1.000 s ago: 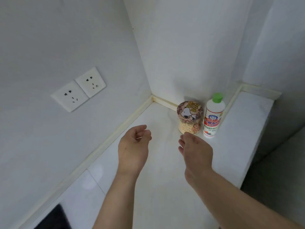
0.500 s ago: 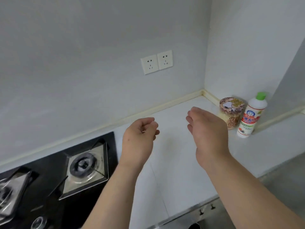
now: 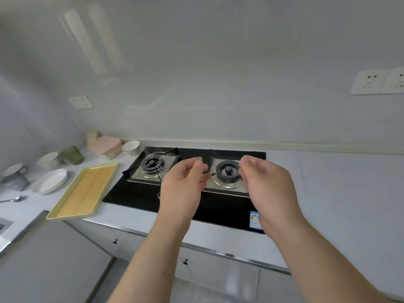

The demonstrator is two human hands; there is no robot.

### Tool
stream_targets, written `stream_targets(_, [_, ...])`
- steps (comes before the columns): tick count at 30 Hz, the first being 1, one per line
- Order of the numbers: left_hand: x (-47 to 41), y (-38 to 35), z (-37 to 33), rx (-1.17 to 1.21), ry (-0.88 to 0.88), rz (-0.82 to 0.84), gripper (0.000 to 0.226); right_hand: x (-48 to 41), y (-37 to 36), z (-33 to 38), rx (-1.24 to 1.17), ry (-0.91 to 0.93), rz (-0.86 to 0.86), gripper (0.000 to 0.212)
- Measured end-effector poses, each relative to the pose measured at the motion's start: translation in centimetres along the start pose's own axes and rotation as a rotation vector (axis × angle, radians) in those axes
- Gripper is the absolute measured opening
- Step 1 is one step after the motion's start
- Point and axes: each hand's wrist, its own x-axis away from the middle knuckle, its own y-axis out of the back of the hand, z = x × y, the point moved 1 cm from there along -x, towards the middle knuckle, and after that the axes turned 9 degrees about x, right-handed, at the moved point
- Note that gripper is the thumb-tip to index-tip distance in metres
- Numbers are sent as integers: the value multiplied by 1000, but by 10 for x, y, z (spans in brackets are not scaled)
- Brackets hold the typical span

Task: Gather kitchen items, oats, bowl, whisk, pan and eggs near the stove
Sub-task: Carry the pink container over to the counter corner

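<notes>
A black two-burner gas stove (image 3: 135, 193) lies set into the white counter in the middle of the view. My left hand (image 3: 182, 186) and my right hand (image 3: 267, 186) hover side by side above it, fingers loosely curled, holding nothing. A white bowl (image 3: 130, 147) stands at the stove's back left corner. More white bowls (image 3: 47, 159) and a white oval dish (image 3: 53, 180) sit further left. The oats jar, whisk, pan and eggs are out of view.
A yellow tray (image 3: 83, 191) lies left of the stove. Behind it are a pink container (image 3: 105, 145), a green cup (image 3: 73, 155) and a grey pot (image 3: 14, 181). A spoon (image 3: 12, 200) lies near the sink edge. Wall sockets (image 3: 379, 82) are at right. Cabinet doors are below.
The view has swung left from the counter corner to the stove. The snoopy jar and the green-capped bottle have left the view. Both hands stay raised and hold nothing.
</notes>
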Motion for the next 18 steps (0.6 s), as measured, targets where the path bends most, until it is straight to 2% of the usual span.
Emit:
stream_targets(4, [-11, 91, -9, -15, -15, -107, 17, 24, -92, 15, 15, 76, 161, 12])
stream_targets(9, [-25, 229, -15, -12, 22, -237, 12, 67, -234, 33, 25, 69, 293, 31])
stream_targets(15, [-49, 389, -11, -19, 97, -337, 17, 112, -400, 48, 18, 23, 447, 27])
stream_targets(18, [-60, 432, -6, 17, 131, -376, 18, 119, -443, 46, 16, 3, 497, 35])
